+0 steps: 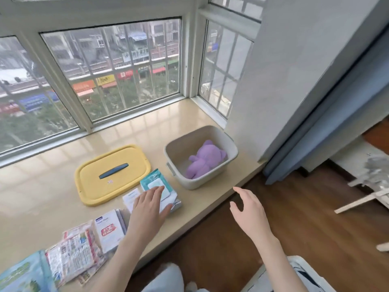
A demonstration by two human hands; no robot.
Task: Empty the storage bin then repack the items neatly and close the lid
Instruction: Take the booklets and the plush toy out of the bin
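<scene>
A beige storage bin [221, 142] stands open on the window ledge at the right, with a purple plush toy [205, 161] lying inside. Its yellow lid [113, 175] with a dark handle lies flat to the left of it. Between lid and bin lies a teal wipes pack [152, 181]. My left hand [149, 207] rests flat on that pack with fingers straight. My right hand [249, 205] hovers in the air beyond the ledge's front edge, fingers relaxed, holding nothing.
A small white card [131, 197] lies beside the pack. A white packet with a red print [109, 230], colourful snack packets [73, 256] and a blue-green packet [19, 275] lie at the near left. Windows bound the ledge [52, 197]; a curtain [320, 127] hangs right.
</scene>
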